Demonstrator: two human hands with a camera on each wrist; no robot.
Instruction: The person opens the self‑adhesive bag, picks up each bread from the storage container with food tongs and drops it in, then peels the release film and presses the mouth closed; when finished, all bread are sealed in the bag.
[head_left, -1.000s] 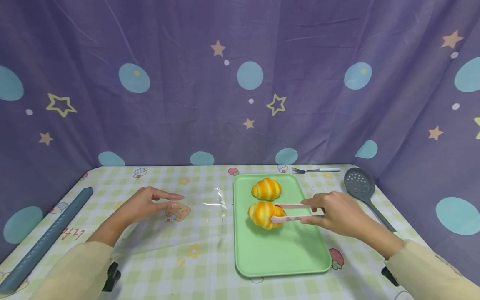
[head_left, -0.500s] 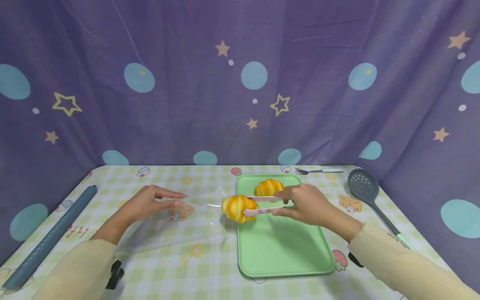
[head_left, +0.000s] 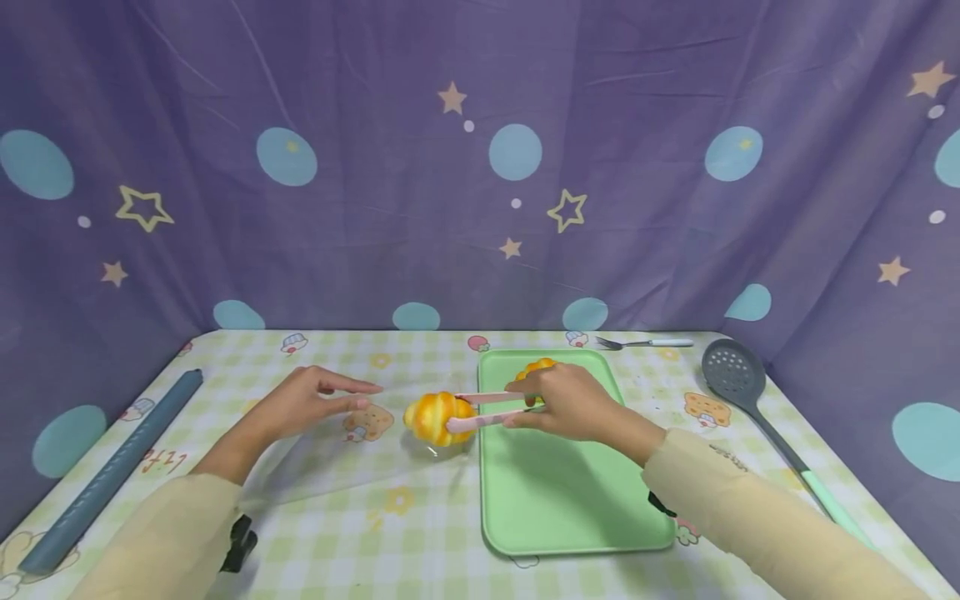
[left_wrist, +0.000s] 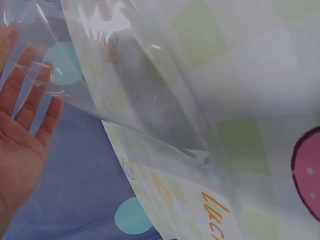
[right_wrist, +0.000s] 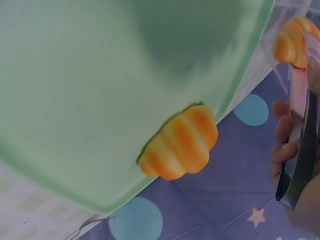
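Right hand [head_left: 564,402] grips tongs [head_left: 486,419] pinching croissant [head_left: 435,418] (keeps fingers off, I guess); left hand [head_left: 309,402], fingers straight, likely propping clear plastic [left_wrist: 155,95].

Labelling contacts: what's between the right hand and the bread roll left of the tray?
The pink tongs, reaching from the right hand to the bread roll and holding it. Head and right wrist views both show this.
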